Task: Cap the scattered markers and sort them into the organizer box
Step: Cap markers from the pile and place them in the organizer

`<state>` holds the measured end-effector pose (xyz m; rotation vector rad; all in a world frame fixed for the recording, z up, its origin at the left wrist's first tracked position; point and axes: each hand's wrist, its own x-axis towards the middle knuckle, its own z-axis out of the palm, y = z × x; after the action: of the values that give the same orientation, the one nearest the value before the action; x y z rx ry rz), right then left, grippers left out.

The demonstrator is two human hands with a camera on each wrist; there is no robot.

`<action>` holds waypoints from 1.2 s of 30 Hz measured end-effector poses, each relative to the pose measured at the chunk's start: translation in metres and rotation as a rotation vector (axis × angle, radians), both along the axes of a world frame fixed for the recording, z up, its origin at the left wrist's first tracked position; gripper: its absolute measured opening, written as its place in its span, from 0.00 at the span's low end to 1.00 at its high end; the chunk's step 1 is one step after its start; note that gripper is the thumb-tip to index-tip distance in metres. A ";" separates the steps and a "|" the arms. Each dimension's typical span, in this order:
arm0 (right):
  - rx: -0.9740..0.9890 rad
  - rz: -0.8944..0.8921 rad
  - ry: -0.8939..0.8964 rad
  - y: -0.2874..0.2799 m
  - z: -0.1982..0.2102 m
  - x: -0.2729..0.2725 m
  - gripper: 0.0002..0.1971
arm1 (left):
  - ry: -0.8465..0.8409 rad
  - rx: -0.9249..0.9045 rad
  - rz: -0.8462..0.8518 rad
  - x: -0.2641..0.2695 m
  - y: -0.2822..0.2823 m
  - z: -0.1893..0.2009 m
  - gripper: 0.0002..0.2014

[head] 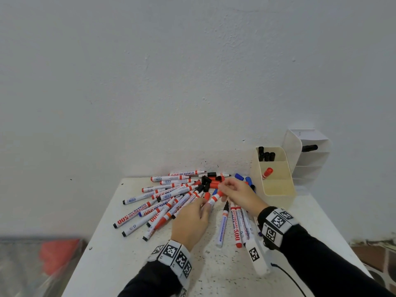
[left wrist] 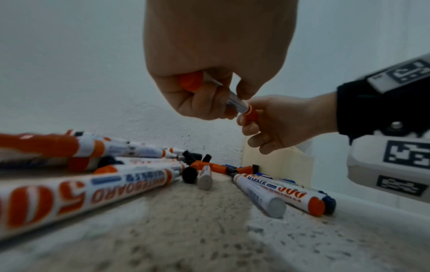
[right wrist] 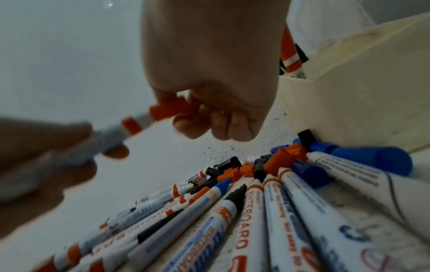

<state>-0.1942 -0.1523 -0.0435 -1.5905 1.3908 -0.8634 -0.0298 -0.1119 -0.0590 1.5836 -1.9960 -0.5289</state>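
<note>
Red marker (head: 215, 198) in both hands (loose caps (head: 209, 182) behind).

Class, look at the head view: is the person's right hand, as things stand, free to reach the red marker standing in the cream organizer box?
Probably not yet. The right hand pinches a red cap onto the marker held by the left hand. Otherwise the path to the red marker in the organizer looks open.
</note>
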 end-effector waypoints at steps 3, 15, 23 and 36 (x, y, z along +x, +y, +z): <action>0.042 -0.120 0.110 -0.005 -0.004 0.002 0.20 | -0.071 -0.052 -0.074 -0.008 0.004 0.002 0.18; -0.018 -0.154 0.030 0.006 0.000 0.001 0.23 | 0.433 0.572 -0.186 -0.017 0.003 0.026 0.15; -0.039 -0.155 0.039 0.012 0.016 -0.003 0.15 | 0.506 0.475 -0.182 -0.027 0.003 0.025 0.13; -0.820 -0.529 0.053 0.024 0.095 -0.045 0.11 | -0.068 0.412 -0.011 -0.041 -0.010 -0.012 0.20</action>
<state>-0.2390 -0.1287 0.0520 -1.8388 1.6333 -1.9004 -0.0704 -0.1218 -0.0710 1.8490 -2.0379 -0.9514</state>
